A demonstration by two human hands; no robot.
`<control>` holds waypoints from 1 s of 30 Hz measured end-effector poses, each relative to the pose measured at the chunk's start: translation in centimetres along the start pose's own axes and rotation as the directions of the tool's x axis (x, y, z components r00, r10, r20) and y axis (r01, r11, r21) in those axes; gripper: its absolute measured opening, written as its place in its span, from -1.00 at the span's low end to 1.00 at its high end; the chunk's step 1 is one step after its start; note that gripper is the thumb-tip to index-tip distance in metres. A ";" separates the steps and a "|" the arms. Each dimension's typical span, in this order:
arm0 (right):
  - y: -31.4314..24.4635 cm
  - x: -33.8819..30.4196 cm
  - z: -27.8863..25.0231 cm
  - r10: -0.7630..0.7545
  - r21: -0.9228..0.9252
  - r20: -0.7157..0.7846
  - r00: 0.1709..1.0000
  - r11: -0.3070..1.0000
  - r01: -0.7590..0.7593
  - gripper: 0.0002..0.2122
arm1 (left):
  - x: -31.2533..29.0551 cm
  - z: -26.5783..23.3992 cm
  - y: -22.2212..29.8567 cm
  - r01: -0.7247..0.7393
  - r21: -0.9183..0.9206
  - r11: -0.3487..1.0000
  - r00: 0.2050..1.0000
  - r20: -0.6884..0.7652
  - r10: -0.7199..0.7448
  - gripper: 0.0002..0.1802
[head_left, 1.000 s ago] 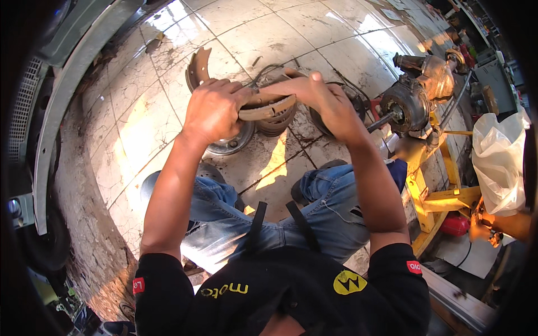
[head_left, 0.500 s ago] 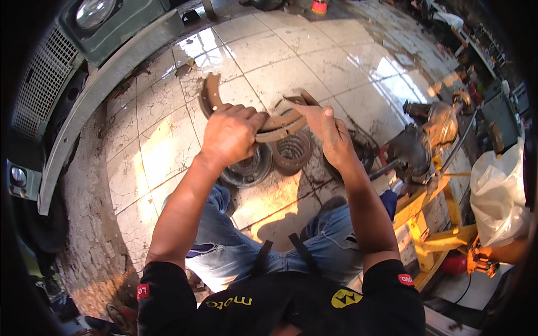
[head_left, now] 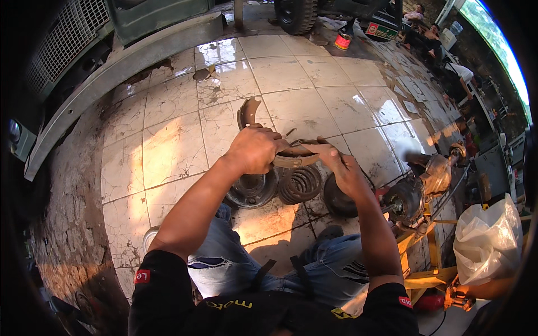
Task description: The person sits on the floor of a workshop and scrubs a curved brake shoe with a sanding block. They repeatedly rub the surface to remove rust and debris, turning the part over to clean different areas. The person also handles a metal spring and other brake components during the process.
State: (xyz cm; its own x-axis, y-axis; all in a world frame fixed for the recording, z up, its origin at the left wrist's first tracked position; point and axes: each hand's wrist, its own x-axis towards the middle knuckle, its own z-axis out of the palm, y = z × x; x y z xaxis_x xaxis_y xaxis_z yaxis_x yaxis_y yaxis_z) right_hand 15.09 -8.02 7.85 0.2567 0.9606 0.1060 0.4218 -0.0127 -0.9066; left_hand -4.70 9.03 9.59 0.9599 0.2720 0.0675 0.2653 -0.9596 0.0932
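A curved, rusty brake shoe (head_left: 247, 115) with small holes along its band hangs above the tiled floor. My left hand (head_left: 253, 150) is wrapped round its middle. At the right end of the shoe, my right hand (head_left: 344, 171) is closed with the thumb on top. A flat tan piece seems to lie under that thumb, but I cannot make out what it is. Below the shoe stand a rusty coil spring (head_left: 300, 185), a dark round metal part (head_left: 252, 193) on the left and a black round part (head_left: 338, 199) on the right.
To the right, an axle assembly (head_left: 434, 176) rests by a yellow stand (head_left: 431, 277), with a white plastic bag (head_left: 486, 241) beside it. A green vehicle's grey bumper (head_left: 117, 73) curves along the left. A red can (head_left: 342, 41) and a tyre (head_left: 295, 14) are farther back; people sit at upper right.
My view has tilted up, bringing in more of the far floor, the tyre and people. Both hands still hold their places on the brake shoe, now lower and farther right in the picture.
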 end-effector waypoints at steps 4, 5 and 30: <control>0.8 1.0 0.1 0.114 0.035 -0.084 0.990 0.993 -0.111 -0.42 | 1.2 1.1 -0.4 0.018 -0.097 0.995 1.000 -0.014 -0.019 -0.43; 1.1 1.2 0.2 0.075 0.031 -0.089 0.993 0.997 -0.072 -0.43 | 1.6 1.3 -0.3 0.003 -0.083 0.997 1.000 -0.001 -0.003 -0.43; 1.3 -1.4 -0.6 0.089 0.371 0.027 0.996 0.924 -0.092 -0.47 | 2.7 2.8 0.7 0.018 -0.130 0.991 0.989 0.145 0.001 -0.50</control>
State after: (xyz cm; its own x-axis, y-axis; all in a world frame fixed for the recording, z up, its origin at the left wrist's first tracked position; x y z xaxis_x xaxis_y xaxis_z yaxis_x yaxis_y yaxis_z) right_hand 15.79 -9.56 6.72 0.2699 0.9628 0.0143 0.0429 0.0028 -0.9991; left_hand -1.69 8.92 7.06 0.9631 0.2579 -0.0772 0.2688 -0.9372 0.2223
